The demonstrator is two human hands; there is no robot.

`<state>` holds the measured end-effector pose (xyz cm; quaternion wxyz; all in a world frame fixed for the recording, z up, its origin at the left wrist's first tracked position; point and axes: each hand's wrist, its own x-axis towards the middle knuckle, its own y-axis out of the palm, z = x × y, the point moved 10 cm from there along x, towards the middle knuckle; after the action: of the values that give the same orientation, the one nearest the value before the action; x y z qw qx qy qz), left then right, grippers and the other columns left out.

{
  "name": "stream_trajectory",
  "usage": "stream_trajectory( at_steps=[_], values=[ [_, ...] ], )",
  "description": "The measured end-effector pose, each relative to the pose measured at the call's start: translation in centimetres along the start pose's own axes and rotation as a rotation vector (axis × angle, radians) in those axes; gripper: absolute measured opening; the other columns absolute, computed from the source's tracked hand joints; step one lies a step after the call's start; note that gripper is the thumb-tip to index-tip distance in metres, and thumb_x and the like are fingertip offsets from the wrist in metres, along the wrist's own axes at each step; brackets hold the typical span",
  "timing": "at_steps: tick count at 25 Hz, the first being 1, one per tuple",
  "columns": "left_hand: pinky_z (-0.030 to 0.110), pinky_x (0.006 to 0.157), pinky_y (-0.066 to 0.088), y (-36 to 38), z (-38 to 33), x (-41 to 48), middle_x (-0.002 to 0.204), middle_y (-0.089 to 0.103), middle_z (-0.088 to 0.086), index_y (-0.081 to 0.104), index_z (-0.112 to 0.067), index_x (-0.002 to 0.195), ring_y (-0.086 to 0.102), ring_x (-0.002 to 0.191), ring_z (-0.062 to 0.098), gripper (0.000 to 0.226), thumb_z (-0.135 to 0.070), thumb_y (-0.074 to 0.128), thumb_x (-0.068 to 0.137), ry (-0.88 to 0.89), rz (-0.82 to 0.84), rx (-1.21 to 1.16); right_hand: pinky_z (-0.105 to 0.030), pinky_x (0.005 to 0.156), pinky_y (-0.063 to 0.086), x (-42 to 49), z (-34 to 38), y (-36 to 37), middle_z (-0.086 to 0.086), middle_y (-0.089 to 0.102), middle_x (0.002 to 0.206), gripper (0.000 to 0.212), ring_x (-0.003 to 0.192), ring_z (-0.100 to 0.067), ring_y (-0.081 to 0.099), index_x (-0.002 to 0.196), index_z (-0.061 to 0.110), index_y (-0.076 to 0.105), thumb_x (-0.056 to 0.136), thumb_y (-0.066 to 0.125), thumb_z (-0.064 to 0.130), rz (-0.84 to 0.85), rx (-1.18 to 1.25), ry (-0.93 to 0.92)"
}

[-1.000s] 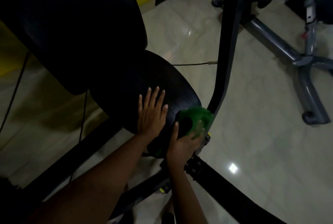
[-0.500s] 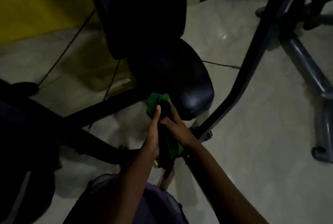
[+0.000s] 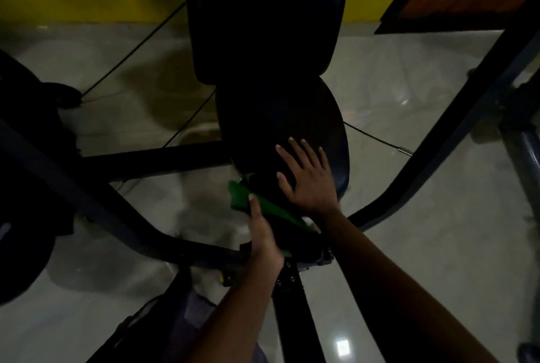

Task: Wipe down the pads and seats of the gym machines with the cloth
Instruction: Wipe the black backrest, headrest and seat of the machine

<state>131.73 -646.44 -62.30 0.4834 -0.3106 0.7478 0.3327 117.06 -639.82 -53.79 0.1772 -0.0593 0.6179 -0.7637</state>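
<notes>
The right hand (image 3: 306,184) lies flat on the black seat (image 3: 280,120), fingers spread. Just beside it, the left hand (image 3: 264,235) holds the green cloth (image 3: 239,198) at the seat's edge.

The cloth (image 3: 244,202) lies front-left against the seat (image 3: 277,117), seemingly beneath the left hand (image 3: 263,238).

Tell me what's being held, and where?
The green cloth: the left hand has its grip near the cloth's left end, thumb on top. The right hand holds nothing.

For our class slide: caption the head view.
Left hand holds green cloth at the seat edge; right hand flat on it.
</notes>
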Motion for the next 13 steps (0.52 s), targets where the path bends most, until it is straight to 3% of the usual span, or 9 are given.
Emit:
stream_trajectory(
  at_steps=[2,3,5,7,11,13],
  values=[
    [0.051,0.108,0.035,1.0,0.4,1.5,0.147,0.041,0.000,0.032,-0.036,0.143,0.045,0.129,0.027,0.112,-0.093,0.052,0.048,0.057,-0.073,0.098,-0.047,0.111,0.023,-0.1,-0.1,0.0,-0.005,0.043,0.145,0.057,0.136,-0.027,0.037,0.139,0.026,0.044,0.088,0.033,0.048,-0.045,0.001,-0.027],
    [0.048,0.110,0.033,1.6,-0.6,0.6,0.147,0.040,-0.003,0.032,-0.033,0.144,0.044,0.129,0.023,0.113,-0.091,0.054,0.049,0.087,-0.103,0.138,-0.047,0.111,0.023,-0.2,0.0,-0.1,-0.005,0.043,0.145,0.057,0.136,-0.026,0.037,0.139,0.027,0.044,0.087,0.034,0.048,-0.059,0.002,-0.034],
    [0.037,0.108,0.034,2.6,-3.0,0.0,0.137,0.041,-0.008,0.034,-0.026,0.143,0.045,0.122,0.016,0.083,-0.067,0.059,0.074,0.222,-0.105,0.145,-0.046,0.112,0.021,0.0,-0.2,-0.2,-0.004,0.042,0.146,0.058,0.137,-0.025,0.035,0.139,0.027,0.043,0.087,0.034,0.049,-0.078,0.014,-0.029],
    [0.033,0.103,0.038,2.6,-4.7,1.3,0.130,0.044,-0.008,0.035,-0.026,0.143,0.047,0.119,0.017,0.067,-0.051,0.057,0.085,0.281,-0.075,0.185,-0.044,0.114,0.016,-0.1,-0.3,-0.3,-0.004,0.039,0.148,0.058,0.138,-0.024,0.033,0.140,0.027,0.041,0.087,0.033,0.050,-0.082,0.024,-0.028],
    [0.040,0.103,0.043,3.4,-11.2,7.7,0.144,0.045,0.000,0.035,-0.030,0.142,0.050,0.124,0.021,0.101,-0.076,0.067,0.058,0.315,-0.018,0.305,-0.043,0.115,0.015,-0.2,-0.2,-0.3,-0.001,0.037,0.149,0.057,0.140,-0.022,0.030,0.141,0.030,0.038,0.087,0.036,0.047,-0.085,0.032,-0.022],
    [0.035,0.106,0.037,4.5,-13.6,8.5,0.147,0.039,0.008,0.028,-0.018,0.146,0.043,0.131,0.028,0.092,-0.057,0.068,0.074,0.316,-0.047,0.274,-0.043,0.115,0.015,-0.1,-0.2,-0.4,0.001,0.037,0.149,0.056,0.140,-0.020,0.029,0.141,0.031,0.038,0.087,0.039,0.046,-0.094,0.024,-0.013]
  ],
)
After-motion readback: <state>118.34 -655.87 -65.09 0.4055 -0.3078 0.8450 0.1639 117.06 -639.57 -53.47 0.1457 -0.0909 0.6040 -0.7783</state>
